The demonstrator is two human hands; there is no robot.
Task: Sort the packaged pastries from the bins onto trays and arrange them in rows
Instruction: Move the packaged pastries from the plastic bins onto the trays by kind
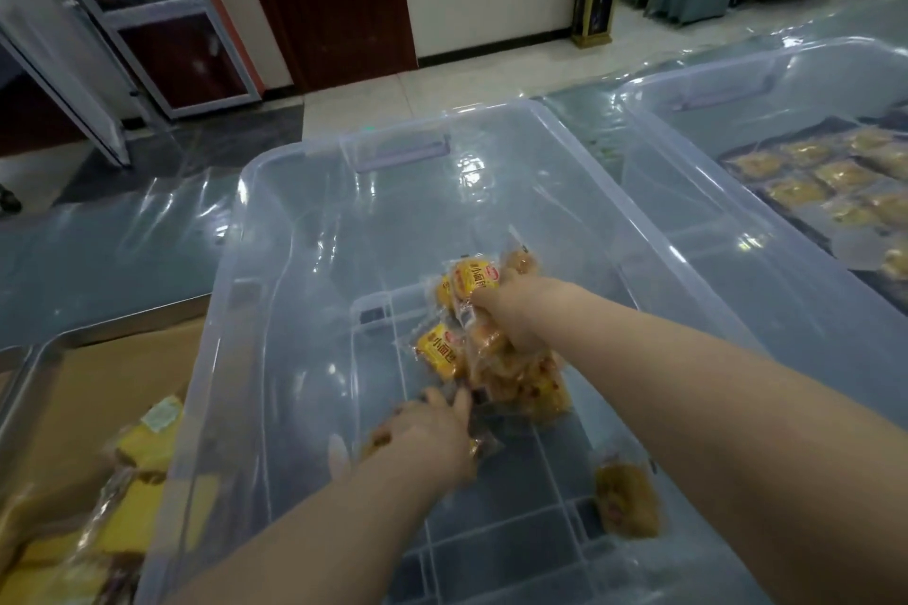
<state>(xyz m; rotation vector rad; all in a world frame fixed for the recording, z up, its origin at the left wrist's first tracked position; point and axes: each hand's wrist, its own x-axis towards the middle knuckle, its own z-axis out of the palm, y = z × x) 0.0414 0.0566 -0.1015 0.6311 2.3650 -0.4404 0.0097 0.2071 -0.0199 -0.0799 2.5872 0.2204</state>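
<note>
The bin (295,236) is clear, smooth plastic, glossy with reflections (its moulded floor ribs show through). The packaged pastries (516,383) sit in crinkled, shiny transparent film with printed yellow labels. A glossy clear plastic sheet covers the surface (98,251). The left tray (29,359) has a dull metal rim and a matt brown cardboard liner (113,383).
</note>
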